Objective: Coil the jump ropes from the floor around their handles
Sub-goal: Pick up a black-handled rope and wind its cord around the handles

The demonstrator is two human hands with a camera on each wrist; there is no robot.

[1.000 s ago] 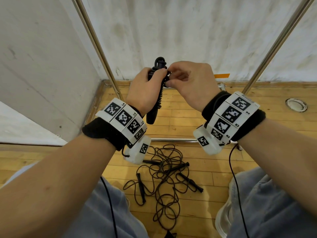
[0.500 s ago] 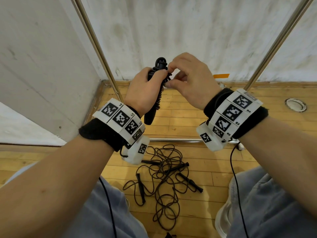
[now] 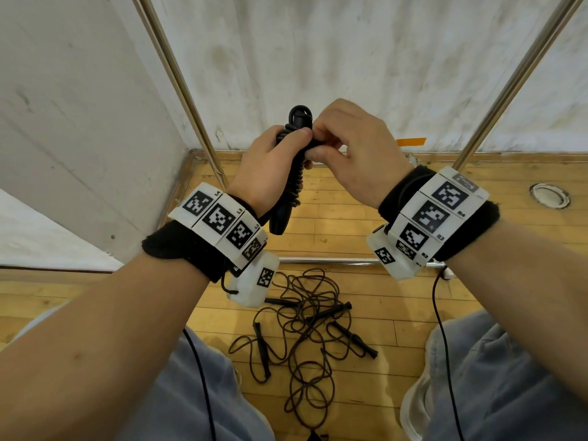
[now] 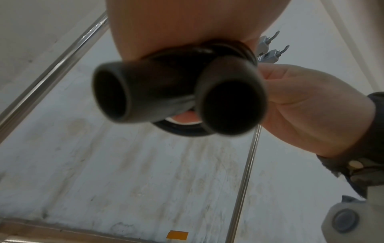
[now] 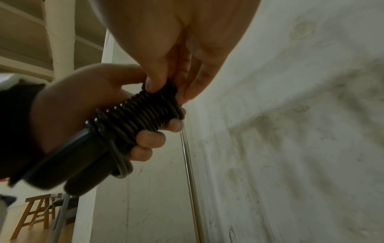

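A black jump rope (image 3: 294, 173) is coiled tightly round its two handles, which are held side by side and upright in front of me. My left hand (image 3: 273, 160) grips the coiled bundle (image 5: 137, 118), thumb on top. The two handle ends (image 4: 178, 97) point down at the left wrist camera. My right hand (image 3: 343, 144) pinches the rope's end (image 5: 169, 87) at the top of the coil with thumb and fingers. On the wooden floor between my knees lies a tangle of loose black ropes (image 3: 305, 329) with several thin handles.
Metal poles (image 3: 178, 78) slant up on the left and right (image 3: 515, 78), and a metal bar (image 3: 324, 261) lies on the floor in front of the white wall. A round floor fitting (image 3: 549, 195) sits at right. My knees in grey trousers (image 3: 496, 393) flank the tangle.
Both hands with the coiled rope have stayed nearly in place; the right hand's fingers have shifted slightly at the top of the coil. The tangle on the floor is unchanged.
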